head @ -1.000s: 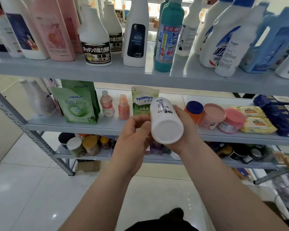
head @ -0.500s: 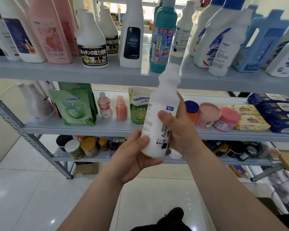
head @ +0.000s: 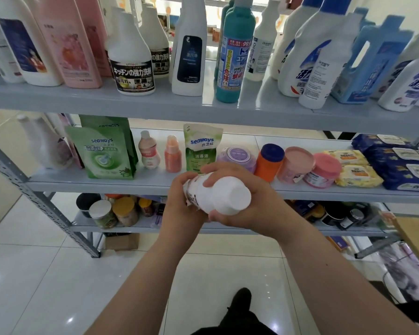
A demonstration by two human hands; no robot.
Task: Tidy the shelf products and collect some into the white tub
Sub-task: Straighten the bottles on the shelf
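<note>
A white bottle (head: 224, 198) is held on its side before the middle shelf (head: 107, 186). It is grasped by the fingers of the left hand (head: 177, 209) at the labelled end and of the right hand (head: 264, 204) at the plain end. Behind it, a green pouch (head: 201, 148) and a purple jar (head: 237, 155) are seen on that shelf.

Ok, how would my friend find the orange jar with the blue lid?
Look at the middle shelf of the grey metal rack, just beyond the held white plastic bottle. The small orange jar stands upright between a round purple tub and a pale pink tub. It alone has a dark blue cap.
</note>
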